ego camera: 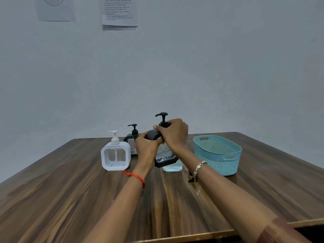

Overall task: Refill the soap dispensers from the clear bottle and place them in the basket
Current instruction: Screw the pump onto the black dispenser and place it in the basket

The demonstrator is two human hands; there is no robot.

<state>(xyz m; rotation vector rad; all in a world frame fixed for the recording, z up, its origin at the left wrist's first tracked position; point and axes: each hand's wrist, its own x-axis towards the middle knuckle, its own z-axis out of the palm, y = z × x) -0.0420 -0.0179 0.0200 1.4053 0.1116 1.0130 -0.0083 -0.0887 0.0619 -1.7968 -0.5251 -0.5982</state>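
A black-framed soap dispenser (164,155) with a textured clear body is tilted above the table's middle. My left hand (146,148) grips its left side. My right hand (173,133) is closed around the collar of its black pump head (162,116). Behind and below it, a clear bottle (172,167) with pale blue liquid stands mostly hidden. A white dispenser (115,155) stands to the left, and a second black dispenser (132,137) stands behind it. A teal woven basket (219,163) sits at the right with nothing visible inside.
The wooden table (70,199) reaches back to a pale wall. Its front edge runs along the bottom right. Two paper sheets (119,13) hang high on the wall.
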